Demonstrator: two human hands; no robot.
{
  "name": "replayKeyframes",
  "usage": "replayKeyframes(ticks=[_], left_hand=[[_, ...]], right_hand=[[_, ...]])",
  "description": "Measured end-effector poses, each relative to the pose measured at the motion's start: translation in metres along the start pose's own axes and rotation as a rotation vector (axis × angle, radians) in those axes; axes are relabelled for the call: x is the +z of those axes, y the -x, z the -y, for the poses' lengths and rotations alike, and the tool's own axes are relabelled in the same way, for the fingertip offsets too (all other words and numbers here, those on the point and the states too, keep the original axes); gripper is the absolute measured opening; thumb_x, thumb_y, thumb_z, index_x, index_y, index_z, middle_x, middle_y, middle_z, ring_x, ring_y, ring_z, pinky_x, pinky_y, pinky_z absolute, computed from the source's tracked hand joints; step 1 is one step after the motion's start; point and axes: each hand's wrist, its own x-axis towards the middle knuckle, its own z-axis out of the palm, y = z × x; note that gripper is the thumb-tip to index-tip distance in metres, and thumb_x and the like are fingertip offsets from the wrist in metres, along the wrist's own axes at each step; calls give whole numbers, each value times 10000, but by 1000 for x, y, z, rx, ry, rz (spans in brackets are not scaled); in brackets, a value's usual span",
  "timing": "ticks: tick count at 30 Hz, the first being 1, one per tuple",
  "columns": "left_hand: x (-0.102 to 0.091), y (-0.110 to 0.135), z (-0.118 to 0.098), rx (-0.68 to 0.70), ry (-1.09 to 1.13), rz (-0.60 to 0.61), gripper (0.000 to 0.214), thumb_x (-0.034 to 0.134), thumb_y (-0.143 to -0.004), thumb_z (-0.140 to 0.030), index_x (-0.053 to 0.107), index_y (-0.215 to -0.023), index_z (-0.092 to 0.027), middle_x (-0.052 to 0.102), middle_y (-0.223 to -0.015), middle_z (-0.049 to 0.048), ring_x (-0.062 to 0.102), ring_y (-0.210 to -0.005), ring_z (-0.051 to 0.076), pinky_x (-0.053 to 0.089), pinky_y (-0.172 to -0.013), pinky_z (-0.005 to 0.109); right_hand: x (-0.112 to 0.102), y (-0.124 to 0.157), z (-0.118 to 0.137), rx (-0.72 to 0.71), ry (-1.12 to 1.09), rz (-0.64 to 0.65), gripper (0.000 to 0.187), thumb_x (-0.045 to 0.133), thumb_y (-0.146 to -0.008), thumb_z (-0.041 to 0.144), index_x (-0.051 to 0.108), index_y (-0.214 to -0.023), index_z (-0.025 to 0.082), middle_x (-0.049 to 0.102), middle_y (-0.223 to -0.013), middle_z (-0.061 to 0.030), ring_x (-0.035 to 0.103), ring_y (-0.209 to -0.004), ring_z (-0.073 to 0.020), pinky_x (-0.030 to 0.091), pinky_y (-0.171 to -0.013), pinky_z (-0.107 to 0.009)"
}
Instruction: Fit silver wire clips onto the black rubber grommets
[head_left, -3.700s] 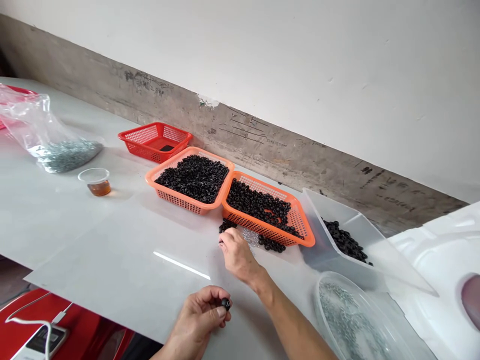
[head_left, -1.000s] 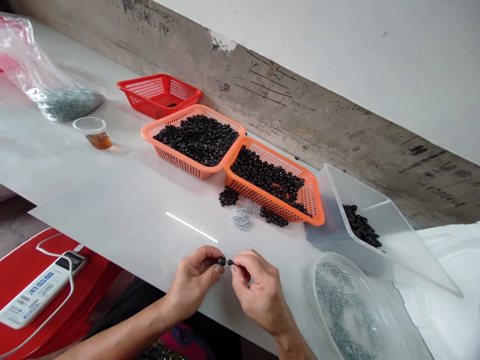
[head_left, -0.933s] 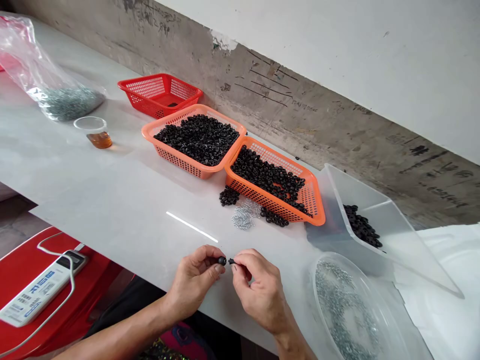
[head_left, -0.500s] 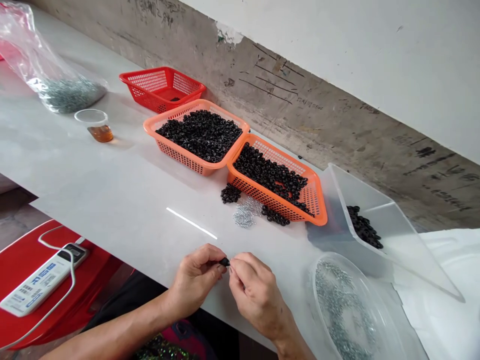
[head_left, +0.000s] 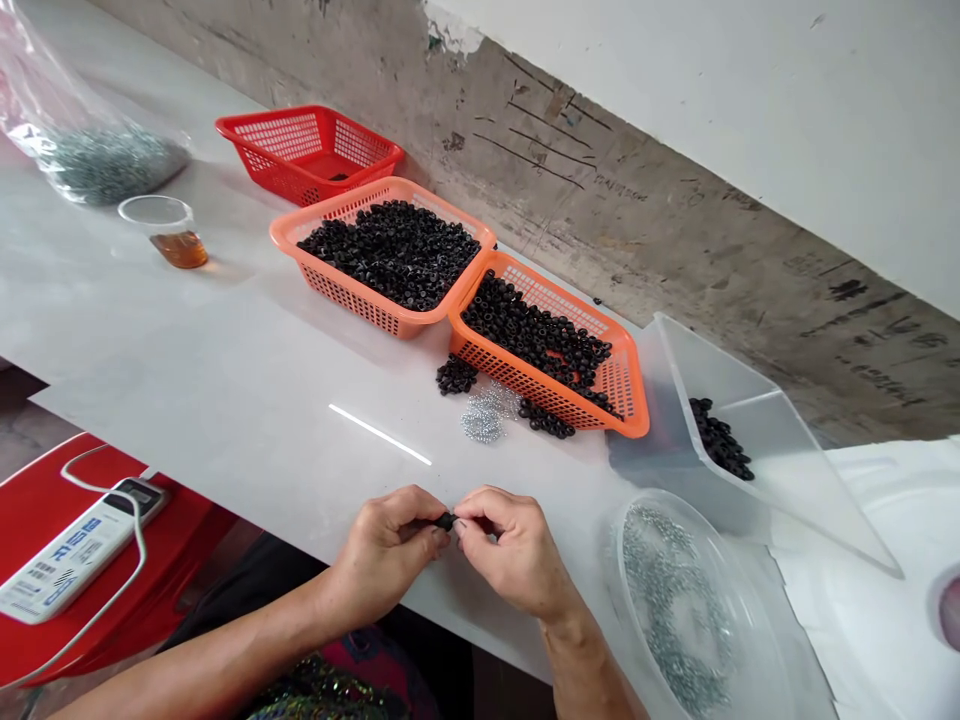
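Over the near part of the table, my left hand [head_left: 382, 550] is closed, thumb and fingertips pinching a small black rubber-like piece [head_left: 445, 521]. My right hand [head_left: 517, 555] meets it from the other side, its thumb and forefinger pinched at the right end of the piece. Whatever is between those right fingertips is too small to make out. Beyond the hands lie a little heap of tiny silvery rings [head_left: 482, 418] and two small heaps of black ring-shaped pieces [head_left: 456, 375], beside the front orange basket [head_left: 631, 400], which holds more black pieces.
A second orange basket [head_left: 289, 240] is full of black pieces; a red basket [head_left: 232, 135] stands behind. To the right are a clear bin [head_left: 795, 480] and a round tub [head_left: 626, 590] of silvery parts. A cup [head_left: 178, 248] and plastic bag [head_left: 105, 160] sit left; a power strip [head_left: 82, 555] lies on red plastic.
The view has shifted slightly. Both hands stay together at the black piece; the right hand has turned a little, its fingers pinching the piece's end more openly in view.
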Motion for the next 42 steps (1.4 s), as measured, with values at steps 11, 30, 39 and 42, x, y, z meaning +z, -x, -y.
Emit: replayKeyframes(ticks=[11,30,39,42], left_hand=[[0,0,1,-15,-90,11,161,499,-729,-70,618,-771,-169,573,-640,5,551,-590,146,448,-541,250],[1,4,14,242,-24,101,194,478,-817,-74,624,-756,-186,437,-959,14,543,-588,61,474,-494,217],[-4,8,1,154,-56,204,254,457,-876,-211,588,-1085,-275,429,-1196,60,603,-805,135,552,-638,234],[-4,9,0,122,-104,240,289,453,-889,-260,549,-1157,-303,416,-1295,58,589,-959,190,555,-724,255]], right_hand=[[6,0,-4,29,-55,48,127,476,-807,157,572,-724,171,549,-667,-17,505,-603,-120,427,-567,-233],[8,-11,-30,285,-931,492,290,684,-709,272,675,-929,84,660,-759,-51,630,-698,-148,497,-683,-265],[16,-11,-18,333,-841,354,255,672,-642,237,690,-844,82,611,-587,-10,572,-506,-113,478,-526,-235],[18,-10,-16,325,-814,341,197,665,-627,209,692,-781,90,604,-584,-2,565,-511,-107,472,-521,-229]])
